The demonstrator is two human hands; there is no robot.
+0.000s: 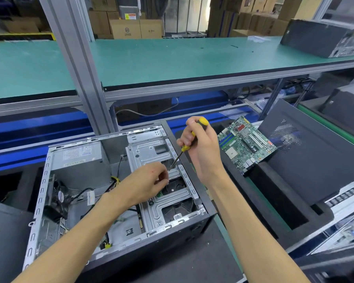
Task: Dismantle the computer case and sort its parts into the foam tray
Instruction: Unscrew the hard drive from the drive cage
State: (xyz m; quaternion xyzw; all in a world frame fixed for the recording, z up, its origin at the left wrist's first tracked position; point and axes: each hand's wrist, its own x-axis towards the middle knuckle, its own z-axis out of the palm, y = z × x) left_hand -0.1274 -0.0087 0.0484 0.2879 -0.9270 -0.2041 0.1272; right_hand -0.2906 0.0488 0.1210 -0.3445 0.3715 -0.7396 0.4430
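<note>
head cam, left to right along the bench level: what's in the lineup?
power supply → left hand → screwdriver held in the right hand → motherboard → black side panel

The right hand [200, 148] grips a yellow-and-black screwdriver [189, 142], tip angled down onto the metal drive cage [161, 180] inside the open computer case [119, 190]. The left hand [145, 182] pinches at the tip. A motherboard [246, 145] rests tilted in the black foam tray [274, 193] to the right.
</note>
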